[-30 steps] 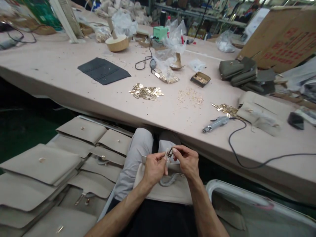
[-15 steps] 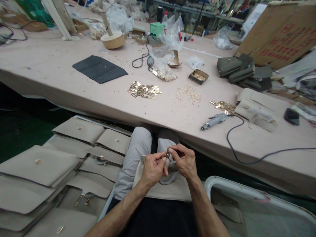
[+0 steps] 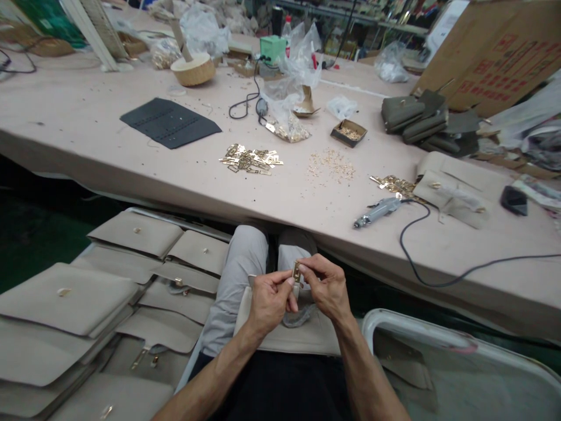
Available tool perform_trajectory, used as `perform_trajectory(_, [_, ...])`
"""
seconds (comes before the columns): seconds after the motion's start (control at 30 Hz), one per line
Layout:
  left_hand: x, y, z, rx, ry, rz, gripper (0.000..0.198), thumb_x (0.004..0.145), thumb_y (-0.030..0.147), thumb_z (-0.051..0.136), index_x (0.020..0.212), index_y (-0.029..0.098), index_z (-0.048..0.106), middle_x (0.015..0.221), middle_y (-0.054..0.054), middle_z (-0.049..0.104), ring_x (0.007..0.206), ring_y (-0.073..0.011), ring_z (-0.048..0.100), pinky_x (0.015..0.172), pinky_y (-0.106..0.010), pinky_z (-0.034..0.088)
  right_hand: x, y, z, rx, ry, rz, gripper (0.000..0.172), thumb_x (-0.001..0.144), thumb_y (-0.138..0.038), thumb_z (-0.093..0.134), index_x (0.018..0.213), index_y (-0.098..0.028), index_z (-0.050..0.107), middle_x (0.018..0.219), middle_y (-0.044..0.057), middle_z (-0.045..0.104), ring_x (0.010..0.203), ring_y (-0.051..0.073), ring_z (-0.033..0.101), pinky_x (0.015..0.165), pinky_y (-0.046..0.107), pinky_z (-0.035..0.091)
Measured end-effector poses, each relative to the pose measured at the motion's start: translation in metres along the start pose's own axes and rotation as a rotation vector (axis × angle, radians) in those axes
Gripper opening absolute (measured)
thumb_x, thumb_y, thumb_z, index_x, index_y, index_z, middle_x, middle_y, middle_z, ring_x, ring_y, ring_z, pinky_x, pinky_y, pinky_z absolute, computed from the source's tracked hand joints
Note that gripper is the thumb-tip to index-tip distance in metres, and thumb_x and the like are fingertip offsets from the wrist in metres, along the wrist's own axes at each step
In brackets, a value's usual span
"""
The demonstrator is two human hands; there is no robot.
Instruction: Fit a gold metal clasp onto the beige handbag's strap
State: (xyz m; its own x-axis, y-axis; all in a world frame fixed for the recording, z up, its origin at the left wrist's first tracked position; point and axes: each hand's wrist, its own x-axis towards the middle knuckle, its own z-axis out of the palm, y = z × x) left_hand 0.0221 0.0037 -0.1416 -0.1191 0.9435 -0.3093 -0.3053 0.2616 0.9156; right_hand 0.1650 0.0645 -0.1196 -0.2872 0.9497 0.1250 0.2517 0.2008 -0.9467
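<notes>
A beige bag piece (image 3: 284, 338) lies across my lap, with a strip of clear plastic (image 3: 298, 316) on it. Above it, my left hand (image 3: 272, 299) pinches a small gold metal clasp plate (image 3: 297, 271) at the end of a beige strap. From the other side, the thumb and fingertips of my right hand (image 3: 325, 286) close on the same plate. The fingers partly cover the plate and strap. Whether a small screw is also between the right fingertips cannot be made out.
On the table (image 3: 280, 202) lie a pile of gold plates (image 3: 250, 159), scattered small gold parts (image 3: 332, 165) and a grey electric screwdriver (image 3: 377, 211) with its cord. Beige bags (image 3: 65, 298) are stacked at my left. A white-rimmed tray (image 3: 409, 320) stands at my right.
The camera view has shifted slightly, so the table things appear a little further left. Both hands keep their pinch on the clasp plate, with hardly any movement.
</notes>
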Motion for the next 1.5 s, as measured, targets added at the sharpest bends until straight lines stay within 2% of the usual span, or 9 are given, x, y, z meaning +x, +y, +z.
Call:
perform_trajectory(0.2, [0.001,0.000,0.001,-0.002,0.005,0.001,0.048,0.090,0.037,0.068,0.120,0.000,0.076,0.043,-0.002,0.063,0.034,-0.0120,0.053,0.040,-0.020,0.043,0.000,0.001,-0.003,-0.011,-0.028,-0.162,0.023,0.101,-0.019,0.063,0.113,-0.025,0.082,0.087,0.004,0.064,0.079,0.017,0.061,0.070,0.030,0.049])
perform_trajectory(0.6, [-0.001,0.002,0.004,-0.011,0.019,0.011,0.048,0.089,0.035,0.069,0.121,0.000,0.075,0.043,-0.002,0.063,0.033,-0.0111,0.052,0.039,-0.018,0.036,0.001,0.003,-0.005,-0.044,-0.050,-0.220,0.028,0.102,-0.017,0.063,0.121,-0.027,0.080,0.090,0.005,0.065,0.081,0.018,0.062,0.070,0.031,0.049])
perform_trajectory(0.8, [-0.001,0.000,0.007,-0.048,0.069,0.022,0.041,0.086,0.033,0.071,0.112,0.001,0.077,0.043,-0.001,0.062,0.032,-0.0111,0.051,0.038,-0.019,0.038,0.000,0.000,-0.005,-0.006,-0.035,-0.188,0.022,0.099,-0.017,0.066,0.113,-0.023,0.082,0.092,0.006,0.070,0.083,0.018,0.066,0.074,0.031,0.052])
perform_trajectory(1.1, [0.000,0.001,0.010,-0.067,0.091,-0.003,0.041,0.082,0.039,0.076,0.103,0.004,0.078,0.043,-0.002,0.063,0.032,-0.0121,0.051,0.039,-0.020,0.039,0.002,-0.001,-0.004,-0.019,-0.028,-0.165,0.015,0.097,-0.020,0.069,0.104,-0.021,0.083,0.092,0.007,0.074,0.084,0.020,0.069,0.075,0.031,0.054])
perform_trajectory(1.27, [0.000,0.005,0.011,-0.060,0.118,0.002,0.040,0.083,0.040,0.075,0.101,0.004,0.077,0.041,-0.001,0.061,0.033,-0.0108,0.049,0.040,-0.020,0.038,0.001,0.003,-0.002,-0.004,-0.014,-0.163,0.016,0.096,-0.022,0.071,0.108,-0.022,0.082,0.096,0.007,0.076,0.085,0.020,0.070,0.074,0.030,0.056])
perform_trajectory(1.5, [-0.001,0.003,0.011,-0.064,0.131,-0.002,0.041,0.083,0.040,0.076,0.102,0.005,0.078,0.042,0.000,0.061,0.033,-0.0106,0.049,0.040,-0.020,0.038,0.002,0.001,-0.002,0.025,-0.017,-0.168,0.010,0.093,-0.019,0.074,0.098,-0.020,0.082,0.091,0.006,0.077,0.080,0.019,0.072,0.071,0.028,0.056])
